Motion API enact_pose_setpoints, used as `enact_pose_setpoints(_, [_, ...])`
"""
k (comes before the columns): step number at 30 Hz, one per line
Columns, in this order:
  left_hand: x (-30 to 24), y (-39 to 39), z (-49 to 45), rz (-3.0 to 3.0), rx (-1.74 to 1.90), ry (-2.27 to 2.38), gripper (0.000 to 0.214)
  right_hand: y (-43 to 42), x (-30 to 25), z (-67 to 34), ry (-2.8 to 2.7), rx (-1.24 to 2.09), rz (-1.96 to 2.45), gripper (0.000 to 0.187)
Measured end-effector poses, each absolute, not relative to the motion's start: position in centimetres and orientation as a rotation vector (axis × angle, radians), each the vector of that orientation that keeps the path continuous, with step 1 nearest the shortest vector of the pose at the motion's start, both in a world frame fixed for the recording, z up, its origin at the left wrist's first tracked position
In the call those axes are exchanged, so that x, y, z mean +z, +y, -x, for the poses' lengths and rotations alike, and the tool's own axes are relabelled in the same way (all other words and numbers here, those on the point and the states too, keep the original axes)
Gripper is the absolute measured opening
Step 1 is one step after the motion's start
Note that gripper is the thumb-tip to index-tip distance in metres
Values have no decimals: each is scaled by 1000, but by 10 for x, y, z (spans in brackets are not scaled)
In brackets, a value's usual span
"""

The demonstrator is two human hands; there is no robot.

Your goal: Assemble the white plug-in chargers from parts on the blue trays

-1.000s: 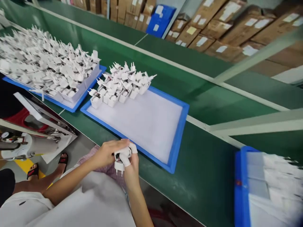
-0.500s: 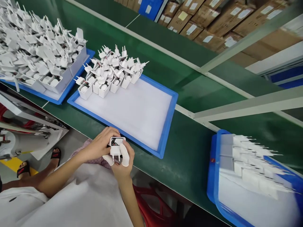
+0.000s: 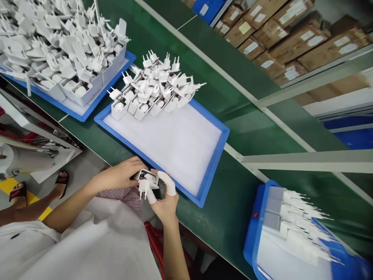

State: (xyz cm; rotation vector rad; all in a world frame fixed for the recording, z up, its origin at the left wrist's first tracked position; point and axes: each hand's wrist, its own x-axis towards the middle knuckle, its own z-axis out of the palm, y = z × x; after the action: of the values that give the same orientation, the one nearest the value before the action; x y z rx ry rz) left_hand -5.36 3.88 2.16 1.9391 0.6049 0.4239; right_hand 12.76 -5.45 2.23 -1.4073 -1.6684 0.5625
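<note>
We observed a green conveyor bench (image 3: pixel 233 186) running diagonally across the view, with brown cardboard cartons (image 3: pixel 291 42) stacked on racking beyond it. Three blue-rimmed trays stood on the bench. The left tray (image 3: pixel 116 83) carried a dense heap of white plug adapters in grey-white holders. The middle tray (image 3: pixel 145 162) was lined with a white foam pad, and a smaller cluster of adapters (image 3: pixel 154 89) stood together along its far end, pins projecting upward at varied angles. The right tray (image 3: pixel 250 237), at the lower right of the view, held a row of white units with their pins pointing away from the rim.

Below the bench edge, we noted a white apron (image 3: pixel 87 245), a pink checked cloth (image 3: pixel 122 198) and part of a red stool (image 3: pixel 153 237). Feet in black sandals (image 3: pixel 61 184) rested on the floor at the left.

The left hand (image 3: pixel 116 175) and right hand (image 3: pixel 164 206) were grasping one white plug adapter (image 3: pixel 147 182) just beside the near rim of the middle tray, above the checked cloth. Its two pins pointed downward. The left fingers (image 3: pixel 129 169) lay across its upper side, and white finger cots (image 3: pixel 167 183) covered the right fingers pressed against it.
</note>
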Motion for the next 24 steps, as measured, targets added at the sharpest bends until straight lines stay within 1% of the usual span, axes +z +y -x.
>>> enact_pose_setpoints(2, [20, 39, 55, -1933, 430, 590, 12, -57, 19, -127, -1565, 632, 1422, 50])
enact_pose_setpoints(4, [19, 38, 56, -1936, 424, 583, 14, -56, 18, -126, -1527, 614, 1412, 43])
enact_pose_setpoints(9, [15, 35, 56, -1945, 440, 618, 20, -51, 19, -126, -1773, 355, 1277, 24])
enact_pose_setpoints(10, [14, 35, 56, -1939, 448, 614, 19, -51, 18, -126, -1831, 302, 1260, 25])
enact_pose_setpoints(13, [13, 34, 56, -1923, 464, 588, 17, -53, 15, -128, -1944, 141, 1248, 41])
enact_pose_setpoints(14, [12, 34, 56, -1916, 469, 580, 18, -53, 15, -128, -1953, 121, 1249, 42])
enact_pose_setpoints(16, [13, 35, 56, -1906, 478, 568, 19, -53, 17, -127, -1907, 192, 1259, 36])
enact_pose_setpoints(19, [14, 36, 56, -1895, 464, 560, 18, -50, 26, -127, -1784, 445, 1295, 29])
enact_pose_setpoints(21, [15, 37, 57, -1892, 456, 557, 18, -49, 32, -129, -1778, 542, 1297, 29])
enact_pose_setpoints(24, [17, 39, 58, -1897, 474, 549, 22, -52, 42, -137, -1895, 585, 1312, 35])
